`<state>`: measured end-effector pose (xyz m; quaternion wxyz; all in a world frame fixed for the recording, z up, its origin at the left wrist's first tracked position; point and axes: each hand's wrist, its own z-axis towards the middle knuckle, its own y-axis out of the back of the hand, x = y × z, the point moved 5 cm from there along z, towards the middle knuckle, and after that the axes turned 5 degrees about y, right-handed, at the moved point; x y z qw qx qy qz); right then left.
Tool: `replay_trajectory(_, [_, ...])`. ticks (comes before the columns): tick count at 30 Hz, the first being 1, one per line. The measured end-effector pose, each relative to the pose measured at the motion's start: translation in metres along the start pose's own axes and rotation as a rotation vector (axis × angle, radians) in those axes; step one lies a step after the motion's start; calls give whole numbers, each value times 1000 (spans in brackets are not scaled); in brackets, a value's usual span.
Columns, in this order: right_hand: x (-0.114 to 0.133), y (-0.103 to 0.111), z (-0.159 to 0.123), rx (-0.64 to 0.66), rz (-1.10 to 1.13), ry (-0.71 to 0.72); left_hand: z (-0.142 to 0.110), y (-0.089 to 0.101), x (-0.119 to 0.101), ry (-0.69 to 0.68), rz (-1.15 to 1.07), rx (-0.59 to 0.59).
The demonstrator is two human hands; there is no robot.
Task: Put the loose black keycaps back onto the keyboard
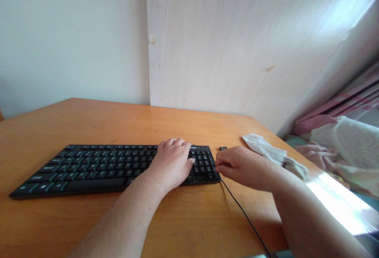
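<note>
A black keyboard (94, 185) lies on the wooden table, its number pad on the right. My left hand (174, 161) lies flat across it just left of the number pad, fingers together over the far edge and thumb apart. At the keyboard's right edge, my right hand (233, 163) is closed, fingertips curled against the side of the number pad; whatever they hold is hidden. A thin black cable (241, 206) runs from under this hand toward the near edge. One spot low on the number pad looks like a gap without a keycap (199, 178).
A small black piece (223, 148) rests just beyond my right hand. To the right are a crumpled white plastic bag (263, 147) and a greyish cloth (296, 168). The wooden table (142, 126) meets a pale panel (207, 53). Bedding (349, 143) is at far right.
</note>
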<state>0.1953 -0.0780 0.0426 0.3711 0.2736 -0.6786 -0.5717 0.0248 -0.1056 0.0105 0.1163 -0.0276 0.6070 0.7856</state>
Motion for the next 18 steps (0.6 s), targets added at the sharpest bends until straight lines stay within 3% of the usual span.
replay_trajectory(10, [-18,-19,13,65,-36,-143,1,-3,1,-4,-10,-4])
replay_trajectory(18, [-22,-25,14,176,110,-69,0,-4,2,-8,4,-2])
